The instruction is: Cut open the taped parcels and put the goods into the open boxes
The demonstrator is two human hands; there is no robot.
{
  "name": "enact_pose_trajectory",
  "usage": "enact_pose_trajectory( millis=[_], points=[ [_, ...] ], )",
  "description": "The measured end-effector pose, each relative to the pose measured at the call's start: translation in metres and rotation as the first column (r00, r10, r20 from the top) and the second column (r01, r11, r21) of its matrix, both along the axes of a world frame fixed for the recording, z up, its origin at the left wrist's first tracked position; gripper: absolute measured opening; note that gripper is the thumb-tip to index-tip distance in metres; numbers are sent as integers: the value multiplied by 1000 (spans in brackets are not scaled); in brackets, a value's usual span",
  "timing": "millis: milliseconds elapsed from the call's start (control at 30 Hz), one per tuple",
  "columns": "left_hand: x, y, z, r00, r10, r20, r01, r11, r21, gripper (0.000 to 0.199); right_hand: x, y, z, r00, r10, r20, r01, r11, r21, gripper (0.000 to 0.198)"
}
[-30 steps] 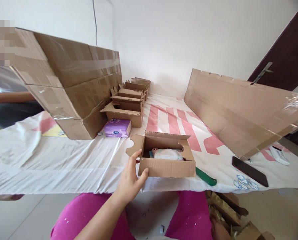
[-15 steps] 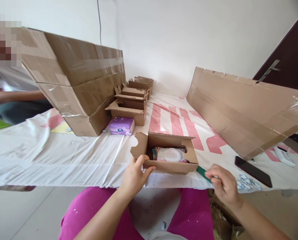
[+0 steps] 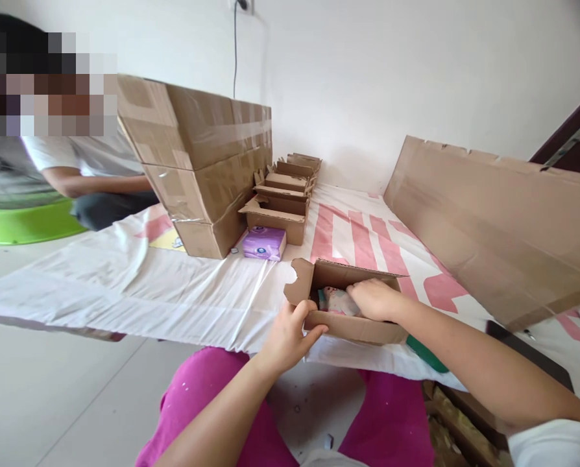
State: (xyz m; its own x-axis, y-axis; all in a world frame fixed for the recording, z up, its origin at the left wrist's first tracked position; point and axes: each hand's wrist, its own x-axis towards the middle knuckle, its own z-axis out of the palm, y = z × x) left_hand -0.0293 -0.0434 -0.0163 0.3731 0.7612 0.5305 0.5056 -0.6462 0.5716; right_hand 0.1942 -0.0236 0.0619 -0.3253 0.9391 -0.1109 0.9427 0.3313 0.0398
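A small open cardboard box (image 3: 355, 329) sits at the table's near edge, its left end flap folded outward. My left hand (image 3: 292, 334) is closed on the box's near left edge, thumb outside the front wall. Inside lies a soft pack of wet wipes (image 3: 337, 302) with a printed wrapper. My right hand (image 3: 375, 299) reaches into the box over the pack's right part. Its fingertips are partly hidden, so I cannot tell whether they grip it. A green object (image 3: 426, 355) of unclear kind rests right of the box, under my right forearm.
A purple tissue pack (image 3: 265, 244) lies before a row of open cardboard boxes (image 3: 277, 226). Stacked taped cartons (image 3: 205, 175) stand left, with a seated person (image 3: 90, 155) beyond. A large cardboard panel (image 3: 494, 220) leans at right. A dark phone (image 3: 528, 353) lies partly behind my right arm.
My right hand has left the green object and moved up and left into the box, onto the wipes pack. My left hand keeps its hold. The camera view has turned left.
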Motion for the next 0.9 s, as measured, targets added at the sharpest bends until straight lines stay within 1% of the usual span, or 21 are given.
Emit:
enact_pose_trajectory(
  millis=[67,133,233,300,367,400,433,467,533,567,633,667,700,733,767,800,833,867,900],
  points=[
    [0,0,0,1000,-3,7,3,1000,-3,26,1,-2,1,1000,12,-9,-12,1000,13,22],
    [0,-1,0,1000,-4,21,4,1000,-3,27,2,-6,2,1000,11,-11,-11,999,32,30],
    [1,-2,0,999,-19,31,19,1000,-7,26,6,-14,8,999,-10,-33,13,995,100,42],
    [1,-2,-1,999,-21,39,22,1000,-22,26,9,-19,14,990,-28,-136,54,981,189,44],
    [0,1,-1,997,-16,73,19,999,-48,26,13,-25,24,942,-20,-335,115,957,267,47],
    [-1,4,-1,995,-15,103,22,998,-66,25,16,-27,30,892,-1,-453,147,946,288,48],
    [-2,7,-1,989,-20,145,33,996,-88,24,19,-30,37,821,27,-570,176,939,297,48],
    [-3,12,-1,980,-26,199,51,992,-119,23,22,-33,44,732,61,-678,198,934,299,48],
    [-8,23,-1,941,-24,337,100,972,-211,24,30,-40,60,512,160,-844,239,918,318,46],
    [-11,29,-1,911,-7,412,126,957,-262,26,34,-43,67,390,227,-892,266,900,346,45],
    [-19,42,-2,839,64,540,156,923,-352,32,44,-50,79,166,386,-908,358,834,420,39],
    [-24,48,-2,801,108,589,159,910,-382,35,49,-52,83,81,460,-884,411,793,451,36],
    [-30,54,-2,762,152,629,153,902,-403,38,55,-55,85,22,522,-853,466,750,470,33],
    [-35,59,-3,724,195,662,141,897,-419,40,61,-58,83,-17,561,-828,517,713,473,30],
    [-39,63,-4,686,235,688,126,893,-431,42,66,-60,79,-39,573,-819,563,690,456,29],
    [-43,67,-4,649,269,712,112,891,-439,43,71,-62,72,-45,555,-831,598,681,422,29],
    [-47,70,-4,609,295,736,104,890,-443,44,75,-64,61,-34,505,-862,625,684,376,30],
    [-50,72,-4,569,311,761,105,890,-443,44,78,-65,47,0,424,-906,647,691,323,32],
    [-51,73,-4,529,317,787,119,891,-439,45,78,-67,30,54,314,-948,660,701,270,36]
  ],
)
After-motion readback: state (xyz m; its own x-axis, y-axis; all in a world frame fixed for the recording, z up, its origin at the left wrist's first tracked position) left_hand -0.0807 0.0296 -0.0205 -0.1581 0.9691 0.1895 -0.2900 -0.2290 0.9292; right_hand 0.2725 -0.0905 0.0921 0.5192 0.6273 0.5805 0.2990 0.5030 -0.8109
